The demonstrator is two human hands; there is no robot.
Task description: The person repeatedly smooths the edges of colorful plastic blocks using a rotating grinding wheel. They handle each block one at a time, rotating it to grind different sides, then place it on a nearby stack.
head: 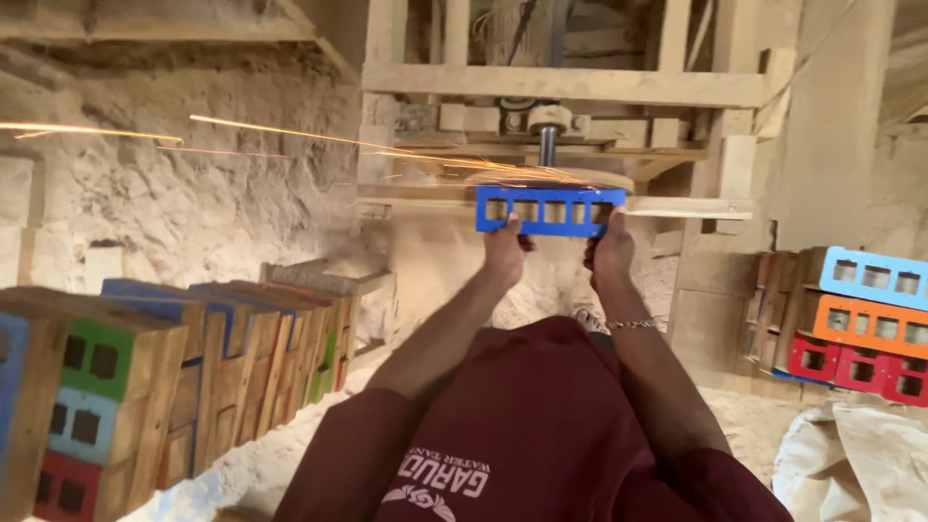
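I hold a flat blue block (549, 211) with a row of square holes up against a spinning horizontal disc (551, 178) on a vertical shaft. My left hand (505, 249) grips the block's lower left edge and my right hand (609, 249) grips its lower right edge. Orange sparks (290, 133) stream from the top of the block to the left. A thin bracelet sits on my right wrist.
A wooden frame (570, 85) carries the disc. Stacked wooden blocks with painted faces (145, 377) stand at the left. More painted blocks in blue, orange and red (865, 324) are piled at the right. A white sack (860, 464) lies at lower right. The ground is sandy.
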